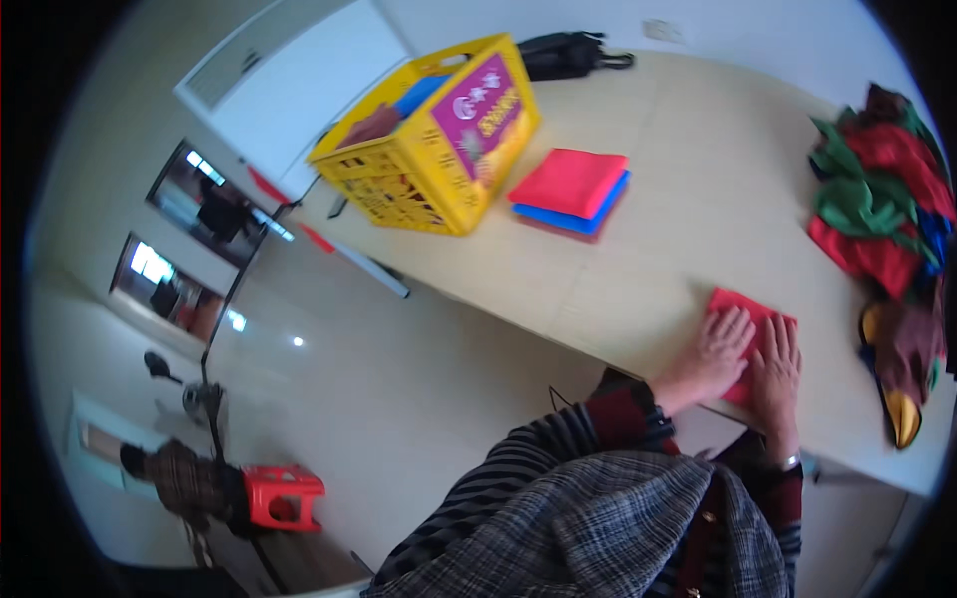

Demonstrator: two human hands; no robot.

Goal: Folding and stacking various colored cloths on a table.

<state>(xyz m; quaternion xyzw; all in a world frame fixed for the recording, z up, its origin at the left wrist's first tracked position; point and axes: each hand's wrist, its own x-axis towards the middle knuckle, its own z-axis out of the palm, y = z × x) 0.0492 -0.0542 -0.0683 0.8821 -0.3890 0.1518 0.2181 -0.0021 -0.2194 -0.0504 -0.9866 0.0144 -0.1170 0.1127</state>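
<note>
Side by side near the table's front edge, my two hands lie flat on a folded red cloth. My left hand covers its left part with fingers stretched out. On the right part rests my right hand, its fingers also straight. Parts of the cloth show around and between the hands. Farther left is a neat stack, with a folded red cloth on top, a blue cloth under it and a thin brownish edge at the bottom.
A yellow crate holding blue and brownish cloth stands at the table's far left. Behind it lies a black folded item. Crumpled red, green and blue cloths heap at the right, near a dark, gold-lined object. A red stool stands on the floor.
</note>
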